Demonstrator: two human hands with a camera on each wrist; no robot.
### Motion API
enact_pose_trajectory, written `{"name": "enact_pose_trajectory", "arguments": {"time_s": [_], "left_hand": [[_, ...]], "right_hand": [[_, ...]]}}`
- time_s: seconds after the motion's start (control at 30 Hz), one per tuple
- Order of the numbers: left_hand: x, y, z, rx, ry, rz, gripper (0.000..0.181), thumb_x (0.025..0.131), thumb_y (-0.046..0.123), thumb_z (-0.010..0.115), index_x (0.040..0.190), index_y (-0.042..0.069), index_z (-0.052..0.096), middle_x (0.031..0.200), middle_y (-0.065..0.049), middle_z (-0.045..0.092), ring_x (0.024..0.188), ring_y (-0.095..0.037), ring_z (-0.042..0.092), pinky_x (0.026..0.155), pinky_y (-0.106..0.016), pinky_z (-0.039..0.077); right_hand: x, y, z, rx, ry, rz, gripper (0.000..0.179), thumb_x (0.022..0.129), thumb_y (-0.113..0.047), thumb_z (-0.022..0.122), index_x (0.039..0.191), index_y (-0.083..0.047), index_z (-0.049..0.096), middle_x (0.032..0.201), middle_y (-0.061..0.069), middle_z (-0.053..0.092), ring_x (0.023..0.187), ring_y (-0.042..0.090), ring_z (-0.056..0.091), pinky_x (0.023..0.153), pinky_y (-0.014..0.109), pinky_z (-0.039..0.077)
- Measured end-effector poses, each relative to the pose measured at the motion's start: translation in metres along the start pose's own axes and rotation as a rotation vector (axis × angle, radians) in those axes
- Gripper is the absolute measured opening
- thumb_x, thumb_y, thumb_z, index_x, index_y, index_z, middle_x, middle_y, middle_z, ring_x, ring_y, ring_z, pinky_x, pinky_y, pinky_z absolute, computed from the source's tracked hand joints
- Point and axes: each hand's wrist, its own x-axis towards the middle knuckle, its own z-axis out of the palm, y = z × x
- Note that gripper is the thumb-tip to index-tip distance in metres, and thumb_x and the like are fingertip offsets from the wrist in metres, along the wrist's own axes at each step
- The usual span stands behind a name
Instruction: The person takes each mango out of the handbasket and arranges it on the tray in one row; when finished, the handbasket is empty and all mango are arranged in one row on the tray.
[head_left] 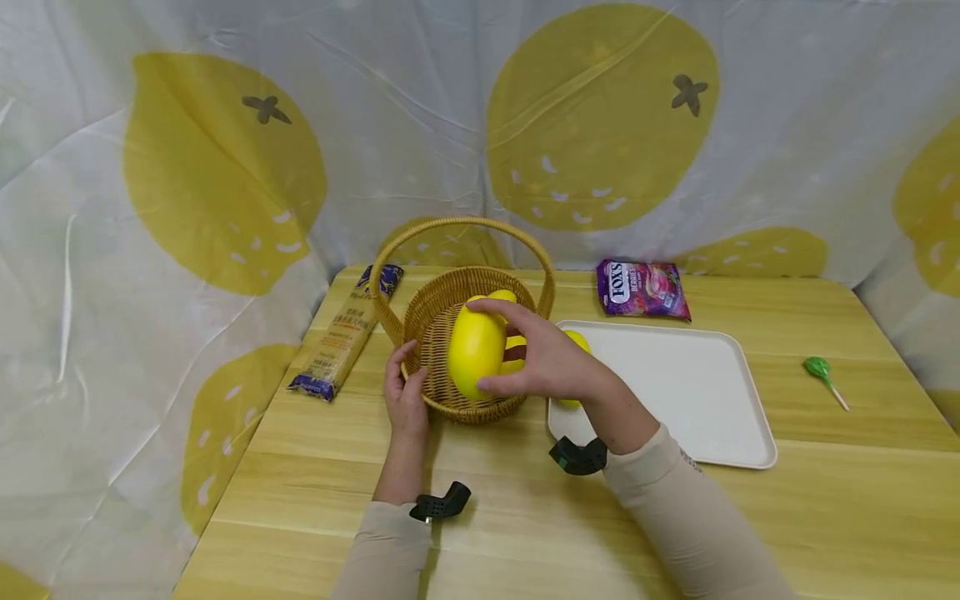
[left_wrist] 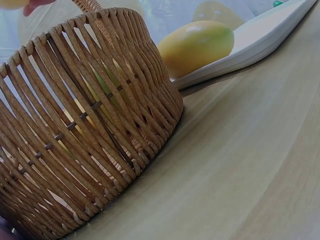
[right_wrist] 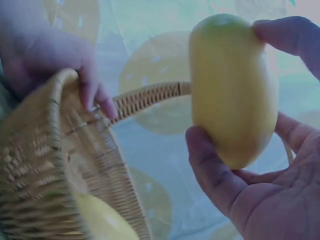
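My right hand [head_left: 562, 360] pinches a yellow mango [head_left: 476, 352] between thumb and fingers, holding it above the wicker basket [head_left: 429, 333]. A green tint marks one end of this mango [right_wrist: 232, 90] in the right wrist view. My left hand [head_left: 407, 398] grips the basket's near left rim, thumb and fingers on either side of the wall. Inside the basket lies another mango [right_wrist: 106, 216], partly hidden by the wall. One more mango [left_wrist: 197, 45] rests at the left end of the white tray [head_left: 667, 387], partly behind my right hand in the head view.
Left of the basket lies a pasta packet [head_left: 341, 337]. A purple candy bag [head_left: 643, 289] sits behind the tray, and a green lollipop [head_left: 819, 369] is at the far right. The basket's tall handle [head_left: 465, 222] arches over it. A lemon-print cloth [head_left: 405, 108] hangs behind the table.
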Motion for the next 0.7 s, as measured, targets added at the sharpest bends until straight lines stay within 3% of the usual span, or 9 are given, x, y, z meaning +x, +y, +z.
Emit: {"name": "enact_pose_trajectory", "arguments": {"time_s": [0.13,0.3,0.5,0.57,0.7], "left_hand": [[0.001,0.001,-0.001,0.002,0.001,-0.009,0.044,0.091,-0.003,0.049,0.135,-0.005,0.053,0.158,-0.014,0.041,0.154,-0.023,0.023,0.127,-0.047,0.013],[0.001,0.001,-0.001,-0.001,-0.002,-0.028,0.044,0.092,-0.003,0.049,0.136,-0.005,0.052,0.159,-0.014,0.040,0.152,-0.020,0.026,0.124,-0.043,0.019],[0.000,0.002,0.000,-0.009,-0.005,-0.045,0.045,0.091,-0.003,0.048,0.136,-0.003,0.052,0.159,-0.012,0.040,0.148,-0.021,0.032,0.115,-0.035,0.031],[0.000,0.002,0.000,-0.008,-0.008,-0.047,0.045,0.092,-0.003,0.048,0.137,-0.004,0.052,0.159,-0.012,0.040,0.148,-0.021,0.032,0.115,-0.034,0.031],[0.000,0.002,0.001,-0.012,-0.015,-0.043,0.045,0.092,-0.002,0.048,0.137,-0.003,0.052,0.159,-0.011,0.039,0.150,-0.021,0.030,0.118,-0.039,0.028]], "right_hand": [[-0.013,0.010,0.005,0.165,-0.017,0.012,0.087,0.079,-0.012,0.084,0.154,-0.024,0.040,0.155,0.010,0.036,0.114,0.032,0.063,0.091,0.044,0.059],[-0.029,0.023,0.010,0.246,-0.061,0.023,0.083,0.084,-0.012,0.081,0.155,-0.020,0.037,0.155,0.016,0.031,0.105,0.031,0.065,0.083,0.041,0.061],[-0.051,0.032,0.003,0.087,-0.106,-0.010,0.047,0.103,-0.026,0.060,0.148,-0.017,0.048,0.142,0.013,0.049,0.109,0.026,0.057,0.092,0.033,0.051],[-0.058,0.033,-0.003,0.012,-0.128,0.014,0.046,0.104,-0.027,0.058,0.149,-0.020,0.049,0.144,0.009,0.051,0.113,0.026,0.055,0.095,0.036,0.048],[-0.073,0.035,-0.022,-0.102,-0.118,0.159,0.060,0.097,-0.036,0.068,0.153,-0.034,0.044,0.152,0.003,0.050,0.125,0.026,0.053,0.100,0.043,0.048]]}}
